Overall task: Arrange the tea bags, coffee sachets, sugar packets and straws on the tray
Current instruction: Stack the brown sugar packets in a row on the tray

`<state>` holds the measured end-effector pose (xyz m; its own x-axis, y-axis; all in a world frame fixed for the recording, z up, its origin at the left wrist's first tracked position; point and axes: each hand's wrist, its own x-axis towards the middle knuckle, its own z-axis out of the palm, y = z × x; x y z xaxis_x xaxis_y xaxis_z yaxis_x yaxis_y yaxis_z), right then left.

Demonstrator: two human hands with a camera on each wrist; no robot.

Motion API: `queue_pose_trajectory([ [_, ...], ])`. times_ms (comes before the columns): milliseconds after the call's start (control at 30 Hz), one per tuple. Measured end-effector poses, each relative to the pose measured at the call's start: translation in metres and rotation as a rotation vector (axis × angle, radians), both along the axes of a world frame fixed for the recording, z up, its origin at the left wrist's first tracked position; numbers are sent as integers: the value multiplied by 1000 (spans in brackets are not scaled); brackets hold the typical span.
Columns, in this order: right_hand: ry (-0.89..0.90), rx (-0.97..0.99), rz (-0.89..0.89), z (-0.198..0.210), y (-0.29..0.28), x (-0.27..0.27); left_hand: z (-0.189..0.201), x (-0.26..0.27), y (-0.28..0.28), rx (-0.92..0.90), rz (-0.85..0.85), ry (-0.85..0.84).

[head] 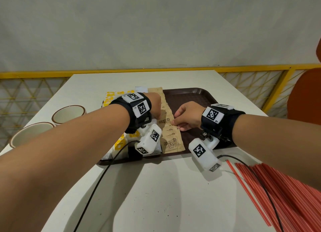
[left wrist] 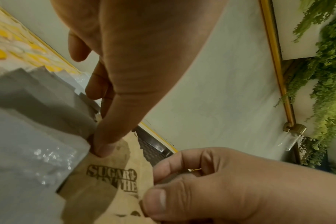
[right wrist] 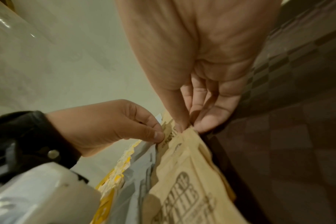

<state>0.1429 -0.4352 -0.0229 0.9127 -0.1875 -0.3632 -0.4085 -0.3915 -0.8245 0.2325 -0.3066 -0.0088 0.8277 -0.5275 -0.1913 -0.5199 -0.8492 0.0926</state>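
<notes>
White tabletop (head: 156,188) fills the head view, backed by a pale wall and a yellow rail; on it lies a dark brown textured plastic tray (head: 189,98). A row of overlapping tan paper sugar packets (head: 171,143) runs along the tray's left part, with white sachets and yellow-printed tea bags (head: 119,143) lying left of that row. The left hand (head: 155,106) presses down on the row's left edge, while the right hand (head: 188,116) pinches a packet at the row's right edge. 2 cream cups with brown rims (head: 68,113) stand left of the tray, and a heap of thin red straws (head: 286,188) lies off the tray to its near right. From the left wrist, the left hand (left wrist: 136,60) has its thumb tip planted on a tan packet (left wrist: 109,181) beside grey-white sachets (left wrist: 29,136), its other fingers curled; the right hand (left wrist: 211,186) pinches that packet's opposite edge between thumb and forefinger. From the right wrist, the right hand (right wrist: 201,68) nips a packet's corner (right wrist: 190,136) over the tray (right wrist: 288,136), and the left hand (right wrist: 109,127) touches the same row with its thumb.
</notes>
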Motion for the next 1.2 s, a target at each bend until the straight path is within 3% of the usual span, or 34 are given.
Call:
queue_pose_trajectory([
  [267,-101,-15,-43,-1,-2,0,7,-3,2,-116,-17,50],
  [533,-127,0,-55,-3,-3,2,5,-8,2,-59,-90,132],
  [733,-133,-156,-74,-5,2,6,5,-10,0,-66,-133,142],
  [867,-85,-221,-29,-2,3,7,4,-10,1,-87,-120,133],
  [1033,21,-132,23,6,1,5,4,-7,2,-70,-84,112],
  [1200,13,-93,10,5,0,4,3,-7,1,-79,-42,114],
])
